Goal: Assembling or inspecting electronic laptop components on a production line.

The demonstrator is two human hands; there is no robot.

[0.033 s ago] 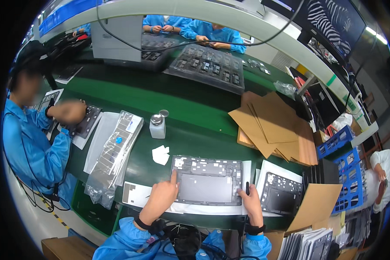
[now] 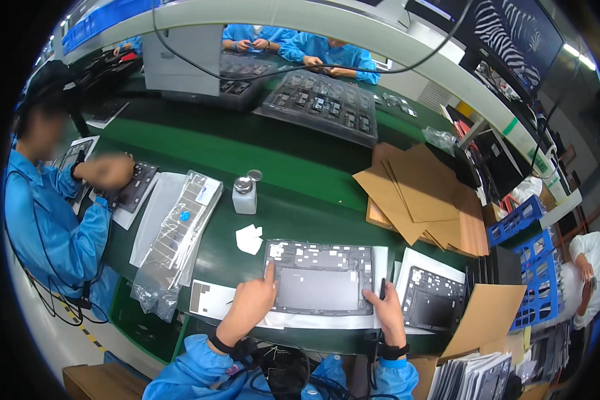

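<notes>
A dark grey tablet-shaped housing [image 2: 320,288] with several small white pads along its top lies on white sheets in front of me. My left hand [image 2: 252,301] is at its left edge, the index finger stretched out onto the rim and the other fingers curled. At the right edge, the thumb of my right hand [image 2: 388,308] touches the housing. A slim black pen-like tool [image 2: 383,288] sticks up between that thumb and the fingers; its lower part is hidden. Just right of my right hand, a second similar housing [image 2: 435,297] lies on white paper.
A white dispenser bottle [image 2: 245,195], white paper scraps [image 2: 249,239] and a plastic-wrapped stack of strips [image 2: 179,233] lie farther left. Brown cardboard sheets [image 2: 417,190] are stacked at the far right. A co-worker in blue [image 2: 50,233] sits at the left. Component trays [image 2: 320,107] stand at the back.
</notes>
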